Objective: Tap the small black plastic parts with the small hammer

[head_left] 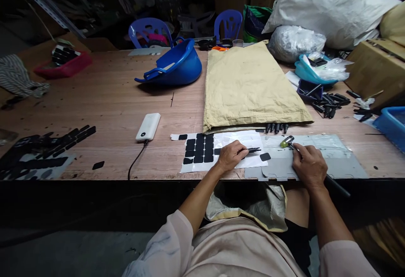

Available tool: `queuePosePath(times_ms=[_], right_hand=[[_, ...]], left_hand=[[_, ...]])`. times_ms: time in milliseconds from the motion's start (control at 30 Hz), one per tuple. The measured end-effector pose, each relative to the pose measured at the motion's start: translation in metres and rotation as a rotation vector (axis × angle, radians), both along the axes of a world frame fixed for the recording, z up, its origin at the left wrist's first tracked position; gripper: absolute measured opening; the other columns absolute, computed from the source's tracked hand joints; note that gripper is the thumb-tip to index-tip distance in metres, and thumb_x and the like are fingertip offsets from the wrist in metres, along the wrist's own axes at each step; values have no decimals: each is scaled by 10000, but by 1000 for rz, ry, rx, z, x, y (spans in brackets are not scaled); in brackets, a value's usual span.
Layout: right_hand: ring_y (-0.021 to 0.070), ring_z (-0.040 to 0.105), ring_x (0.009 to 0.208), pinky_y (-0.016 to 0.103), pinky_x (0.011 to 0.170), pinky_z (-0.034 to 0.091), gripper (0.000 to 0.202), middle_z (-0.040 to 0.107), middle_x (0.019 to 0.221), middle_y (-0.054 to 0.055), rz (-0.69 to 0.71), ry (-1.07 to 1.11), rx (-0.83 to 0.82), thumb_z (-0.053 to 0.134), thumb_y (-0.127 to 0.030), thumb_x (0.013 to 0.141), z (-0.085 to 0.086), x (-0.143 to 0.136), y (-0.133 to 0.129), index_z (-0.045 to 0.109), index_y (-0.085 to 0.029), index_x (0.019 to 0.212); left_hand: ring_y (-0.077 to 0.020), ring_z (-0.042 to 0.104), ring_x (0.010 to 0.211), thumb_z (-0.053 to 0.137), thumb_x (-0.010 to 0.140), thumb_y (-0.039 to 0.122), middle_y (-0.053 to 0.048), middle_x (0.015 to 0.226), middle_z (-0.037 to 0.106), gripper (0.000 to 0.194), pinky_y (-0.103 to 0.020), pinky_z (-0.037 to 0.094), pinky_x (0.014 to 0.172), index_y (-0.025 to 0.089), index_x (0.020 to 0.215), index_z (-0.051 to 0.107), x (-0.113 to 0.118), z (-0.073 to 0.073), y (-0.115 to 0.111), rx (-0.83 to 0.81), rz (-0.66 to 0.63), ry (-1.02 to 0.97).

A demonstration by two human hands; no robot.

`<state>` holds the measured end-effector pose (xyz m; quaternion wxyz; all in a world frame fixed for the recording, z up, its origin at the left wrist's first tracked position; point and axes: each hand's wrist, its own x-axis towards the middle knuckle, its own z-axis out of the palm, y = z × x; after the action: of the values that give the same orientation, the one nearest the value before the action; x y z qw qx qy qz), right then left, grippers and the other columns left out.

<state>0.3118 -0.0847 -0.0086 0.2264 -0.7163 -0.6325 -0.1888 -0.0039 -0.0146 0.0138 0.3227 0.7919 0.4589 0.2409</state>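
Note:
My left hand [232,155] is closed on a thin black pen-like piece [253,150], held over a white sheet [236,141]. Black rounded-square stickers [199,147] stand in rows on the left part of that sheet, and a loose black square [265,157] lies by its right edge. In my right hand [310,166] is a small hammer [287,141], gripped by its handle. Its head has a yellow-green face, and the dark handle sticks out behind my wrist. Under the hammer lies a grey mat [343,158] with a clear film on it.
A yellowish sack [249,85] lies flat beyond the sheet, black tube-like parts [276,128] at its near edge. More black parts [332,101] are heaped at right beside a cardboard box [376,68]. A white power bank [148,126] and a tilted blue basin [177,66] are at left.

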Motion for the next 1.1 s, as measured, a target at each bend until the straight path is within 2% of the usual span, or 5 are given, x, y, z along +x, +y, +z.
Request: queuePosePath(times_ms=[233,433,567,833,1100], right_hand=[[224,533,855,334,734,350,293,700,950,86,-27,5,-4,571,-309,988,-1,-3,-1,795,-214,1151],[224,524,857,335,734,339,291,688,946,84,-41,16,-9,570,-318,986,0,-5,-2,790,-220,1149],[221,521,859,334,734,328,289,684,955,84,-53,27,-19,567,-316,987,-1,-6,-2,786,-220,1149],[218,510,850,337,732,323,282,680,950,82,-52,36,-16,564,-311,989,0,-9,-1,781,-219,1142],[223,477,861,348,727,311,260,650,939,93,-50,78,-33,573,-292,958,2,-13,-2,768,-210,1111]], left_hand=[[-212,669,833,563,1041,443,-67,891,743,303,-349,497,802,195,1059,737,-18,0,-79,276,-332,-103],[-245,753,907,578,1026,319,-92,1023,803,217,-346,547,826,204,1142,721,-26,-39,-130,-59,-226,347],[-264,769,1002,616,994,273,-93,1125,811,264,-352,557,866,216,1228,724,-20,-35,-130,-245,-239,466],[-143,665,697,663,980,314,-17,849,782,181,-253,469,651,194,1005,797,35,36,-56,-166,-167,-43],[-237,688,952,724,941,312,-74,1010,743,122,-317,539,805,203,963,775,127,30,51,61,140,141]])
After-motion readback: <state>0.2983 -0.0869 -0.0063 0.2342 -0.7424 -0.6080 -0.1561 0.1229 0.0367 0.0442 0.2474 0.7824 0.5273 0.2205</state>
